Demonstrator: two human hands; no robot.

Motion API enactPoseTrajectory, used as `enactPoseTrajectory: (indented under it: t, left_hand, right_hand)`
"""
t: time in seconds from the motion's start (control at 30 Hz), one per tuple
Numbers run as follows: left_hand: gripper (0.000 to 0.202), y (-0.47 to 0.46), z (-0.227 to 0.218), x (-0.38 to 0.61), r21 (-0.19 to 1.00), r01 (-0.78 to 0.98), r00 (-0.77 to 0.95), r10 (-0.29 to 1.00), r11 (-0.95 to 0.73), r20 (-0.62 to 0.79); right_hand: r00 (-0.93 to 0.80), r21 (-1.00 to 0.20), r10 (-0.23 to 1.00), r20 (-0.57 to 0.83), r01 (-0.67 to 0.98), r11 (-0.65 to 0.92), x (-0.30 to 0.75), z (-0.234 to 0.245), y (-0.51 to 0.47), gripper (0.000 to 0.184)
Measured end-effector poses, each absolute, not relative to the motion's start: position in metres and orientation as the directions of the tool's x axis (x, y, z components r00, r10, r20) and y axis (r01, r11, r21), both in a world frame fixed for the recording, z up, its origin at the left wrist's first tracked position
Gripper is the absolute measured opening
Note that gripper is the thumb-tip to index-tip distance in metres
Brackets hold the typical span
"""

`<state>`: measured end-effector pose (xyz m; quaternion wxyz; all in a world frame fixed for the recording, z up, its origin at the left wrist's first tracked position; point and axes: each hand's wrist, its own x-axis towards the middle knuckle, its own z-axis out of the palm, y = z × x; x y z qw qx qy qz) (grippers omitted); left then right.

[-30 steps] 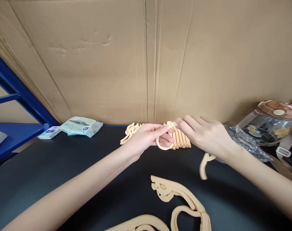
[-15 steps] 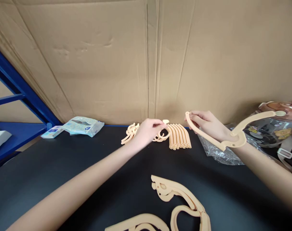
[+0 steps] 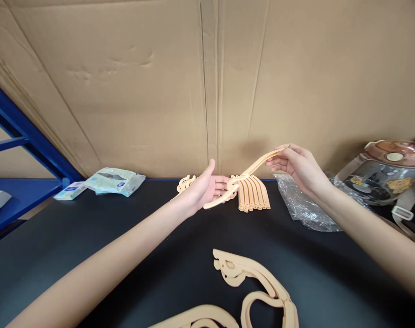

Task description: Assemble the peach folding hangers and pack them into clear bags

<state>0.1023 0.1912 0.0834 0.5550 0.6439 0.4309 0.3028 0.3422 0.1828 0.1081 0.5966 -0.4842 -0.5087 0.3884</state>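
Observation:
My right hand pinches one end of a beige plastic folding hanger above the far part of the black table. The hanger slants down to the left, its jointed middle and other arm close to my left hand. That hand is open, thumb raised and fingers stretched toward the joint; whether they touch it, I cannot tell. Behind and below the held hanger lies a neat row of curved hanger arms. Smaller curved parts lie partly hidden behind my left hand.
Assembled folding hangers lie on the near table, cut off by the lower edge. Tissue packs sit back left by a blue frame. Clear plastic wrap and a strapped jug stand right. Cardboard rises behind.
The hanger has swung from over my right forearm to the left, between my hands. My left hand has gone from a pinch on a small pale part to open fingers.

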Motion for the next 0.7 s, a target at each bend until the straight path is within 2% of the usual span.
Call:
enactPoseTrajectory:
  t: [0.07,0.13,0.17,0.23,0.3,0.4,0.5,0.57,0.63,0.7]
  left_hand:
    - [0.057,0.183,0.089,0.102,0.988,0.153,0.488,0.867,0.032,-0.104]
    - [0.037,0.177,0.09,0.101,0.994,0.104,0.468,0.879,0.046,-0.089]
    - [0.031,0.175,0.089,0.101,0.995,0.087,0.449,0.89,0.047,-0.081]
    - [0.026,0.172,0.086,0.101,0.996,0.072,0.421,0.904,0.047,-0.073]
    - [0.026,0.169,0.084,0.101,0.995,0.082,0.415,0.907,0.047,-0.077]
    - [0.028,0.165,0.083,0.104,0.991,0.122,0.426,0.899,0.05,-0.098]
    - [0.028,0.16,0.084,0.108,0.984,0.165,0.456,0.879,0.072,-0.141]
    - [0.028,0.156,0.085,0.11,0.978,0.19,0.481,0.86,0.085,-0.168]
    - [0.03,0.153,0.085,0.111,0.974,0.212,0.507,0.842,0.083,-0.182]
    - [0.033,0.15,0.083,0.112,0.97,0.237,0.526,0.832,0.058,-0.179]
  right_hand:
    - [0.189,-0.949,0.935,0.299,0.161,0.271,0.344,0.106,0.184,0.007]
    - [0.103,-0.848,0.913,0.395,0.424,0.319,0.346,0.106,0.183,0.011]
    - [0.023,-0.733,0.9,0.436,0.589,0.34,0.347,0.107,0.181,0.012]
    - [-0.178,-0.39,0.879,0.442,0.845,0.367,0.345,0.107,0.175,0.01]
    - [-0.364,-0.083,0.862,0.353,0.905,0.416,0.339,0.106,0.166,0.012]
    - [-0.528,0.133,0.809,0.258,0.849,0.512,0.321,0.099,0.152,0.02]
    - [-0.566,0.276,0.753,0.334,0.823,0.496,0.303,0.088,0.141,0.023]
    - [-0.574,0.31,0.72,0.391,0.818,0.484,0.295,0.083,0.136,0.022]
    - [-0.58,0.284,0.716,0.389,0.815,0.505,0.292,0.079,0.134,0.02]
    - [-0.559,0.179,0.751,0.352,0.828,0.532,0.292,0.076,0.135,0.021]
